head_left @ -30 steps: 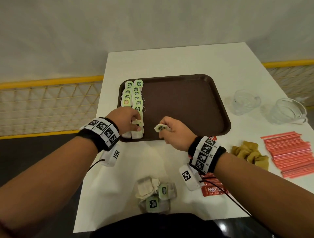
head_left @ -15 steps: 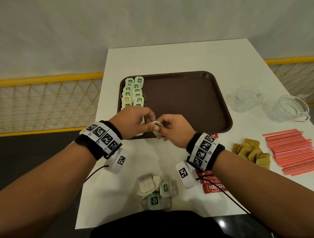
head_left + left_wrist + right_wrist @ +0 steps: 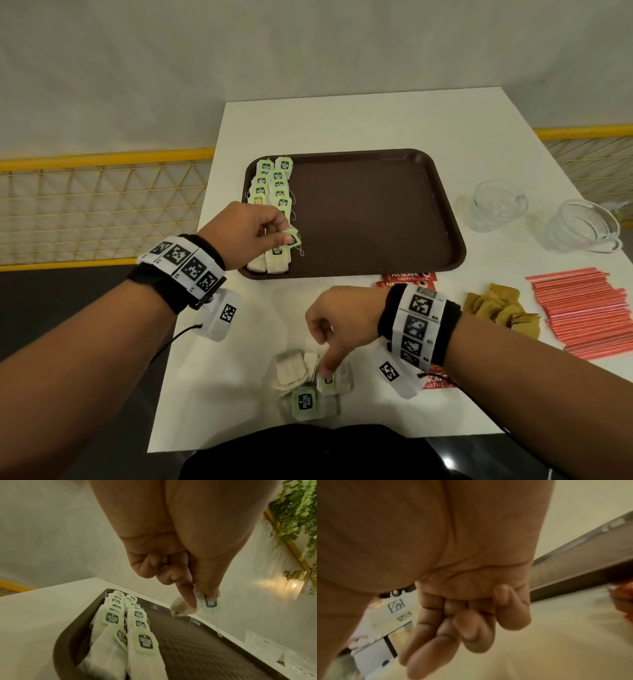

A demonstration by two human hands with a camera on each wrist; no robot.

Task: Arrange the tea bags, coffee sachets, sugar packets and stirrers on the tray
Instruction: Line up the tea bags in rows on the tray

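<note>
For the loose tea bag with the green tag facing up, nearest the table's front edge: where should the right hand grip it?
Pinch the green tag from above. It lies flat, face up, atop the loose tea bags; the right hand hovers nearby.

Brown tray [image 3: 376, 212] lay on bench; two overlapping rows of green-tagged tea bags [image 3: 274, 192] ran along its left edge. One more tea bag [image 3: 293, 238] hung pinched above rows' near end. Loose tea bags [image 3: 308, 383] sat heaped at bench's near edge. Red coffee sachets [image 3: 407, 278], tan sugar packets [image 3: 500, 308], pink stirrers [image 3: 582, 311] lay right, off tray.
</note>
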